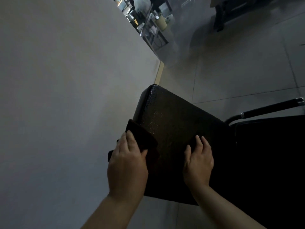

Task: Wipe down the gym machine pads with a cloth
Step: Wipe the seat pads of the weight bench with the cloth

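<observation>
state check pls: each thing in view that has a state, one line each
left hand: grips the cloth, pressing it at the pad's left edge
right hand: flat on the pad, fingers straight
cloth: dark, bunched, draped over the pad's edge
pad: black, speckled with droplets on its upper part
handle bar: untouched

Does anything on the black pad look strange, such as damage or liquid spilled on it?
Small shiny droplets speckle the pad near its upper left, beside the dark cloth under the left hand. They look like moisture not yet wiped. No tear is visible; the right hand rests flat.
</observation>
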`<state>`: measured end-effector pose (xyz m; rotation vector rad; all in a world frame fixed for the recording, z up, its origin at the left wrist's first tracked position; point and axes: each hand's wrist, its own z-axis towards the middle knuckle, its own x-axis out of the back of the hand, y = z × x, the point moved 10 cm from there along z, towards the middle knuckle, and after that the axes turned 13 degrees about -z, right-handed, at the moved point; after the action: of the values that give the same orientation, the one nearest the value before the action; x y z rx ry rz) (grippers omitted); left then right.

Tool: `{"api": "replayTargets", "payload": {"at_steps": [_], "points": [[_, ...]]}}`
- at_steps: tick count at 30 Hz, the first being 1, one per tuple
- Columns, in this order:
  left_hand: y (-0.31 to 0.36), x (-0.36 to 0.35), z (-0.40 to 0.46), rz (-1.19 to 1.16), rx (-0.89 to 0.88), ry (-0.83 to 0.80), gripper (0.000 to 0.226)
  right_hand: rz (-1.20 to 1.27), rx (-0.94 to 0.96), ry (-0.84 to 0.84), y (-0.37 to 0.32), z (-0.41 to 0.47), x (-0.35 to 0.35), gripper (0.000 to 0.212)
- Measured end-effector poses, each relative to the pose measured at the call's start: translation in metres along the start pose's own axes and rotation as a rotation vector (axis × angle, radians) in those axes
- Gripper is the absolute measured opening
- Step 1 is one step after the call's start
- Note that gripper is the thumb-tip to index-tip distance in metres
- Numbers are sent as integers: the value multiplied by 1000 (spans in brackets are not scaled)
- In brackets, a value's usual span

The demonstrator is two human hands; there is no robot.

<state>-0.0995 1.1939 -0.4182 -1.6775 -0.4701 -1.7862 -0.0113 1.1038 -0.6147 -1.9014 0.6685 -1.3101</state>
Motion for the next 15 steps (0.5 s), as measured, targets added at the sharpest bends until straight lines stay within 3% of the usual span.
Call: {"api": "replayTargets", "payload": {"at_steps": [3, 8, 15], "points": [[17, 8, 39, -38, 63, 13, 67, -20, 7, -22, 0, 1, 0, 56], [35, 17, 96, -139, 77, 97, 46, -57, 13, -42, 1, 2, -2, 57], [24, 12, 90, -243, 3, 84, 49, -61, 1, -15, 1, 0, 1, 55]]}}
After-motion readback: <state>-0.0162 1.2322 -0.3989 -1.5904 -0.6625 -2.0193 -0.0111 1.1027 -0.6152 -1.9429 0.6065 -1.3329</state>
